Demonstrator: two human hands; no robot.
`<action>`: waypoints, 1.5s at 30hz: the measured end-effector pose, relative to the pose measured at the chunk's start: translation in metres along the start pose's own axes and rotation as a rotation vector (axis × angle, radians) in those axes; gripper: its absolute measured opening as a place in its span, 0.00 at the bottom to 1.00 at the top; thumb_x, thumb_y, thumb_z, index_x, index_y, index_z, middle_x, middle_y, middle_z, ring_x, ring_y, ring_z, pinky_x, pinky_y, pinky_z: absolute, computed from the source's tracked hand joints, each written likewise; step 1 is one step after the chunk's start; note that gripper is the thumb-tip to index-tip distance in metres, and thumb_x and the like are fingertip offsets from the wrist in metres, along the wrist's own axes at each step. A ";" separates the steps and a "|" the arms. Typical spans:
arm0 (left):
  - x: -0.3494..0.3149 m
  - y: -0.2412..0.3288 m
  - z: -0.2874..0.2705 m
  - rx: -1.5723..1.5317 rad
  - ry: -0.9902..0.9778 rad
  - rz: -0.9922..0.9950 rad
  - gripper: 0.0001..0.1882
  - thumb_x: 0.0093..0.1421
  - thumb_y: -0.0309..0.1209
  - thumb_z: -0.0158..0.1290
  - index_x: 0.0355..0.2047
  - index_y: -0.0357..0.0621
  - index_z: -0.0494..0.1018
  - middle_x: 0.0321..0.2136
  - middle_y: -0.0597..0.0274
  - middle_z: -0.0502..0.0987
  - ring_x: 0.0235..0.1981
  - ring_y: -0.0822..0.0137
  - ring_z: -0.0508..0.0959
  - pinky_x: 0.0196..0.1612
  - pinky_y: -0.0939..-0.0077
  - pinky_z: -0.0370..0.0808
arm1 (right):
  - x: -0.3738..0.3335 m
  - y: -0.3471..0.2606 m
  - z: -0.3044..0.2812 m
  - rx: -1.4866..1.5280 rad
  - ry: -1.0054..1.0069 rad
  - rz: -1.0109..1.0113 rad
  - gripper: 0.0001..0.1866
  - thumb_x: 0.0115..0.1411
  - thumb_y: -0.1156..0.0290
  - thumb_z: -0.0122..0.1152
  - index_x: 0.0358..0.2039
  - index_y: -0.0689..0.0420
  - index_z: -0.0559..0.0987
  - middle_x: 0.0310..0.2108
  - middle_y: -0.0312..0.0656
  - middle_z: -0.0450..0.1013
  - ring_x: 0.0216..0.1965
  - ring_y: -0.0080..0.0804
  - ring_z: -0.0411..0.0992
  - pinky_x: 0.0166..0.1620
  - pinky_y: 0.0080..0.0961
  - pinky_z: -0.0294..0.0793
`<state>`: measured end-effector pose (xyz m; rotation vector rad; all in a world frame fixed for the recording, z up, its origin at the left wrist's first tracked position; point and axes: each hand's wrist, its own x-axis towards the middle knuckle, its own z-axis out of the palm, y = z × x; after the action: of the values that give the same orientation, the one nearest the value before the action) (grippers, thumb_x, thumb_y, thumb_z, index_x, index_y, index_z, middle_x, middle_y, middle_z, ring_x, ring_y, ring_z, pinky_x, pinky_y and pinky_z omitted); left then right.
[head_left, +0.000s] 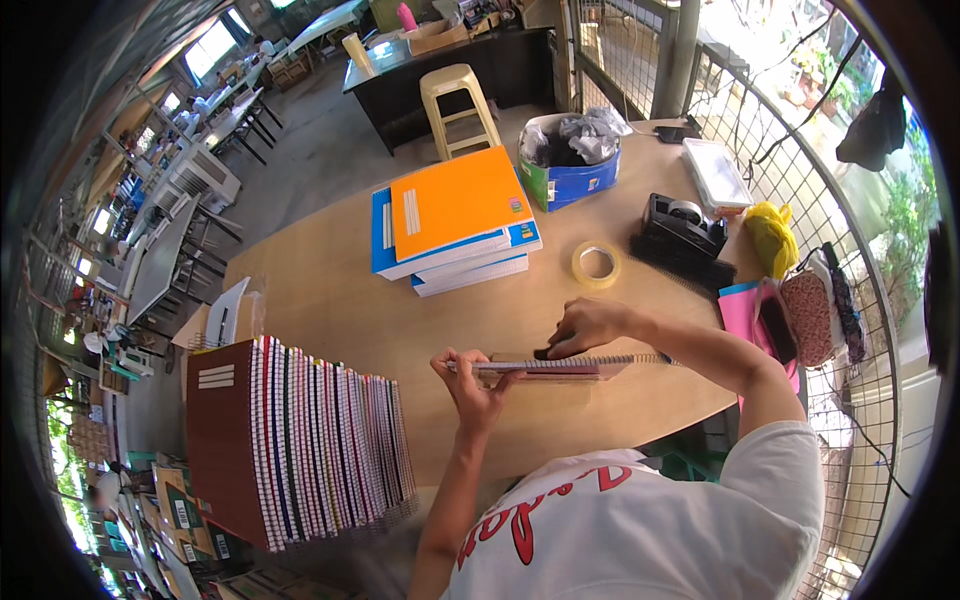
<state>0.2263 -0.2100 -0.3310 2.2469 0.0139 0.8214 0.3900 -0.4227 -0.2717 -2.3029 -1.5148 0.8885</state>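
Observation:
A spiral-bound notebook (pixel 590 375) stands nearly edge-on above the table in front of me, its wire coil along the top. My left hand (pixel 472 388) grips its left end, with the thumb on the near side and the fingers behind. Just beyond the coil, my right hand (pixel 590 325) is bent downward with its fingers drawn together. A small black thing (pixel 543 353) shows at those fingertips, too small to name. The notebook's far face is mostly hidden from this angle.
A long row of spiral notebooks (pixel 320 440) stands at the left. Farther back are stacked orange and blue notebooks (pixel 460 205), a tape roll (pixel 597 265), a black tape dispenser (pixel 685 228) and a blue-green box (pixel 570 170). A yellow bundle (pixel 770 238) and pouches (pixel 808 318) line the right edge.

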 end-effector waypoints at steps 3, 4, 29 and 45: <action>-0.004 -0.007 0.001 -0.052 0.017 -0.022 0.39 0.43 0.54 0.73 0.42 0.41 0.66 0.35 0.58 0.66 0.46 0.52 0.60 0.52 0.49 0.60 | -0.008 -0.008 -0.005 0.889 0.127 -0.028 0.29 0.59 0.44 0.59 0.35 0.62 0.85 0.31 0.50 0.80 0.40 0.41 0.76 0.43 0.36 0.72; -0.004 -0.011 0.002 -0.017 0.009 0.024 0.40 0.43 0.54 0.73 0.43 0.40 0.66 0.35 0.58 0.66 0.45 0.52 0.61 0.52 0.49 0.60 | 0.002 -0.003 -0.003 0.585 0.097 -0.010 0.30 0.58 0.43 0.59 0.37 0.61 0.85 0.33 0.50 0.80 0.40 0.41 0.76 0.44 0.35 0.73; 0.007 -0.020 -0.001 -0.142 0.030 0.033 0.43 0.40 0.57 0.72 0.42 0.40 0.63 0.38 0.58 0.61 0.39 0.60 0.64 0.43 0.63 0.66 | 0.036 -0.020 0.009 0.458 0.197 -0.009 0.31 0.57 0.40 0.60 0.40 0.58 0.86 0.35 0.50 0.82 0.36 0.42 0.79 0.43 0.34 0.76; -0.004 -0.033 0.012 -0.385 0.019 -0.103 0.49 0.41 0.53 0.74 0.50 0.43 0.55 0.40 0.61 0.59 0.37 0.66 0.62 0.43 0.67 0.65 | 0.049 -0.018 0.007 0.668 0.180 -0.163 0.32 0.57 0.41 0.61 0.41 0.61 0.85 0.34 0.47 0.81 0.39 0.42 0.75 0.46 0.35 0.73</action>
<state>0.2375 -0.1948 -0.3608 1.8610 -0.0183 0.7216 0.3855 -0.3715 -0.2856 -1.6998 -1.0901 0.9322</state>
